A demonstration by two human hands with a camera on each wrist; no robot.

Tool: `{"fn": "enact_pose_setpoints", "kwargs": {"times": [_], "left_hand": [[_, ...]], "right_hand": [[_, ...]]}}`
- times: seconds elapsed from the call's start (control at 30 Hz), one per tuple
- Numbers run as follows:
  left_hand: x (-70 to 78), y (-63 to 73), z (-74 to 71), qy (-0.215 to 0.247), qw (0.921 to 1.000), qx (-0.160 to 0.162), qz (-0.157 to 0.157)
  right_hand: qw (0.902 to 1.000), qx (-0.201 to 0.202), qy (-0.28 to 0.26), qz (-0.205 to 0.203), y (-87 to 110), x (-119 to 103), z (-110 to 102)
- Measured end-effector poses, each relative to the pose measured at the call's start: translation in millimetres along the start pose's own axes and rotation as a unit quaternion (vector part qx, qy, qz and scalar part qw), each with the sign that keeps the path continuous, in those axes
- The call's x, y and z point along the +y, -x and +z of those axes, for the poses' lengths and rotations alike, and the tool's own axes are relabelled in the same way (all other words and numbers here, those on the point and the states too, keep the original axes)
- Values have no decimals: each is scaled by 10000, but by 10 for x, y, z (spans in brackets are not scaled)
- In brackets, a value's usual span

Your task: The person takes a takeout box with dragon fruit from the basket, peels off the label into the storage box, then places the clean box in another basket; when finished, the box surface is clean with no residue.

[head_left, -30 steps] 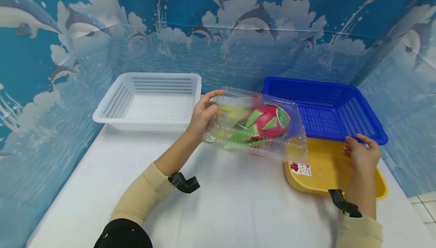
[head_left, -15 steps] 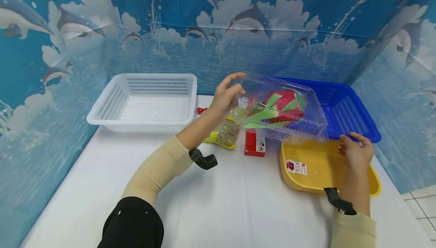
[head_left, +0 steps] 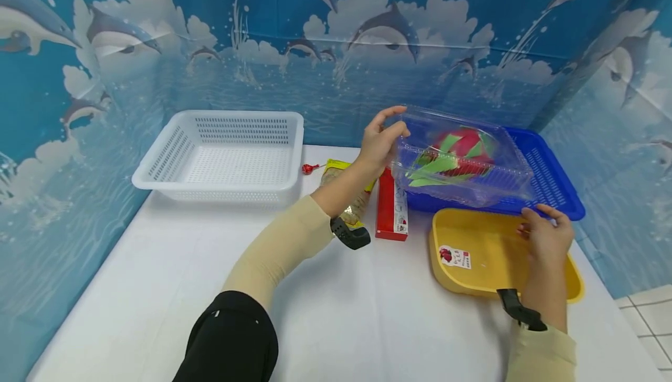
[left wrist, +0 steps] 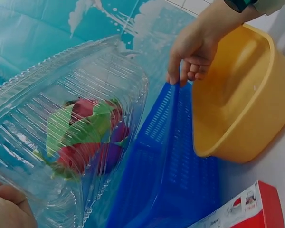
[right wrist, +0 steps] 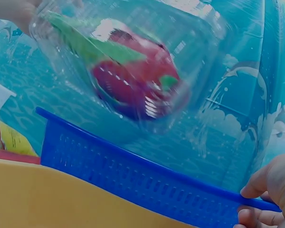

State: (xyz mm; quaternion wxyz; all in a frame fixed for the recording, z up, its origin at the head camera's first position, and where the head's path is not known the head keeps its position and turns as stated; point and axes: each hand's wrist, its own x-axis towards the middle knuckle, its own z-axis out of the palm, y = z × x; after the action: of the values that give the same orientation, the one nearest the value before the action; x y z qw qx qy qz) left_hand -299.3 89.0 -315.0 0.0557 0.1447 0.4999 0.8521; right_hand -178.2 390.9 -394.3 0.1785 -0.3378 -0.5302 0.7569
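My left hand [head_left: 380, 140] grips the left end of a clear plastic clamshell box [head_left: 517, 175], held up and tilted above the blue basket [head_left: 559, 184]. Inside the box lies a red dragon fruit [head_left: 467, 146] with green leafy scales, also seen through the plastic in the left wrist view. My right hand [head_left: 548, 233] pinches the near rim of the blue basket between thumb and fingers; the right wrist view shows these fingers [right wrist: 256, 183] on the rim. The box hides much of the basket's inside in the head view.
A yellow tub [head_left: 488, 253] stands in front of the blue basket, under my right hand. Left of it lie a long red box [head_left: 385, 213], a yellow-edged bag [head_left: 357, 210] partly behind my left forearm, and a red lollipop [head_left: 310, 168]. A white basket [head_left: 220, 186] stands at the back left.
My left hand has carried the clamshell box to the right and over the blue basket, uncovering the red box and the bag. The right hand stays at the basket's rim.
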Motion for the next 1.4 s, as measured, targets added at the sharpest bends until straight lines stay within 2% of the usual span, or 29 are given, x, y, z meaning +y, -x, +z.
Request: {"fn": "enact_pose_setpoints", "kwargs": {"times": [0.2, 0.43, 0.57, 0.73, 0.83, 1.03, 1.2, 1.4], "left_hand": [[-212, -93, 186, -15, 9995, 302, -67], [-419, -197, 287, -50, 9993, 335, -177], [-549, -233, 325, -179, 9990, 392, -113], [-701, -197, 384, -537, 9975, 446, 107], [-762, -184, 404, -761, 9951, 601, 205], [-855, -221, 404, -1171, 9888, 919, 116], [-910, -253, 411, -1839, 9789, 884, 68], [-947, -284, 396, -2222, 9723, 725, -25]], "right_hand": [[10000, -30, -45, -38, -9, -37, -10], [9999, 30, 79, -63, -25, -34, -6], [9999, 29, 131, -81, -23, -43, -7], [9999, 27, 130, -79, -30, -55, -16], [9998, -20, 162, -62, -36, -35, -21], [9998, -67, 186, -23, -16, 24, -24], [9997, -32, 226, -71, -5, 22, -25], [9996, -72, 246, -85, -5, -5, -30]]}}
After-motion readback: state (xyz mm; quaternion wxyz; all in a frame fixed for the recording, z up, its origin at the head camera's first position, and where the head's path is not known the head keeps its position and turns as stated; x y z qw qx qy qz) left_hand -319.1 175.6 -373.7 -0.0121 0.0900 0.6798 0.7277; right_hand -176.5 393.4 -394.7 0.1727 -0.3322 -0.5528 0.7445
